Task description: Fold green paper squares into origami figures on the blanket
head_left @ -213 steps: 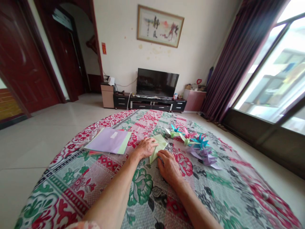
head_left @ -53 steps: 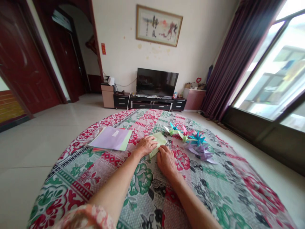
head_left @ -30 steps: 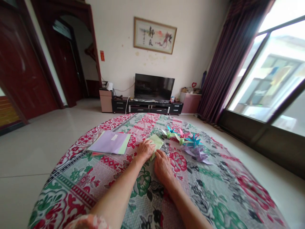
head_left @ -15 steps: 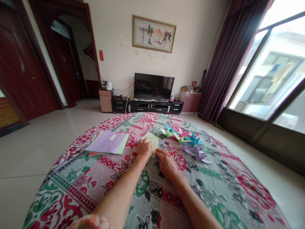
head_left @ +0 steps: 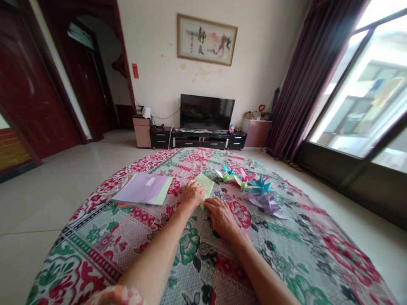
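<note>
Sheet [head_left: 206, 183]: seemingly part-folded, right of stack [head_left: 140, 190].
Left hand [head_left: 193, 193]: laid on sheet.
Right hand [head_left: 223, 215]: set at sheet's edge.
Grips: cannot be told.
Cranes [head_left: 261, 185]: seemingly finished, farther right of stack.
Stack: apparently unfolded.

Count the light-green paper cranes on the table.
2: the leftmost crane, and a second green crane to its right, slightly nearer. Others may be hidden.

Rounded, cloth-covered worktop [head_left: 286, 250], floral in red, green and grey | left: paper stack [head_left: 140, 189], purple on top | middle: folded pale-green paper [head_left: 207, 182] | right: clustered paper cranes [head_left: 261, 185], green, blue, pink, purple
</note>
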A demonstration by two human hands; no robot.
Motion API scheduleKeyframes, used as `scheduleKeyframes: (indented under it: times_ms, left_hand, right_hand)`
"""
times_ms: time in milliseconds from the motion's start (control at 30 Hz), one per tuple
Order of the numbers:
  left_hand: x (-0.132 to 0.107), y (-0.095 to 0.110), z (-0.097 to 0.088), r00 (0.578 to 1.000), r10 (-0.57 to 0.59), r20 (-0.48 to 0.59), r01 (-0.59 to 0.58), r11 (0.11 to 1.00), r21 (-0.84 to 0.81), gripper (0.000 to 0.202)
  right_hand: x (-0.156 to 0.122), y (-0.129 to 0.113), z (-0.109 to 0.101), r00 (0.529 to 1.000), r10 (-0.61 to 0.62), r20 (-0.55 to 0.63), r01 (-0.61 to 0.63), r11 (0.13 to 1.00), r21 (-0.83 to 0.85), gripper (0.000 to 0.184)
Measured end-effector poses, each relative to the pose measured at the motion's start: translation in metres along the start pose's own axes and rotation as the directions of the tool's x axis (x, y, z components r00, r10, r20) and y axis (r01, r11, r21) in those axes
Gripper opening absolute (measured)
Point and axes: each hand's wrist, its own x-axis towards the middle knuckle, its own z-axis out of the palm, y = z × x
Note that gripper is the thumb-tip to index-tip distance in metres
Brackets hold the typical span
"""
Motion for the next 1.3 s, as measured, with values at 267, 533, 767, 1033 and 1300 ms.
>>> scheduleKeyframes:
  times_ms: [267, 533, 767, 1033, 1300]
  left_hand:
    - [-0.0002, -0.0004, -0.0018, 1.000, -0.003, 0.009, 0.003, 1.000, -0.014, 0.023]
    - [0.0001, -0.0006, -0.0018, 0.999, -0.010, 0.032, 0.011, 1.000, -0.022, 0.023]
    - [-0.0012, 0.0010, -0.0020, 1.000, -0.009, 0.009, 0.009, 1.000, 0.002, 0.023]
    - [-0.0013, 0.0001, -0.0016, 1.000, -0.017, 0.015, 0.018, 1.000, -0.022, 0.025]
    - [-0.0018, 0.0014, -0.0068, 0.999, -0.011, 0.032, 0.012, 1.000, -0.020, 0.024]
  right_hand:
    - [-0.0032, -0.0006, 0.0012, 1.000, -0.020, 0.019, 0.020, 1.000, -0.012, 0.042]
    - [-0.0045, -0.0034, -0.0010, 0.999, -0.016, 0.047, 0.017, 1.000, -0.017, 0.047]
    - [-0.0061, -0.0062, -0.0017, 0.999, -0.014, 0.041, 0.014, 1.000, 0.004, 0.046]
    - [-0.0070, -0.0068, -0.0044, 0.998, -0.036, 0.055, 0.035, 0.999, 0.024, 0.047]
    - [-0.0076, -0.0046, -0.0011, 0.999, -0.031, -0.010, 0.032, 0.997, 0.071, 0.046]
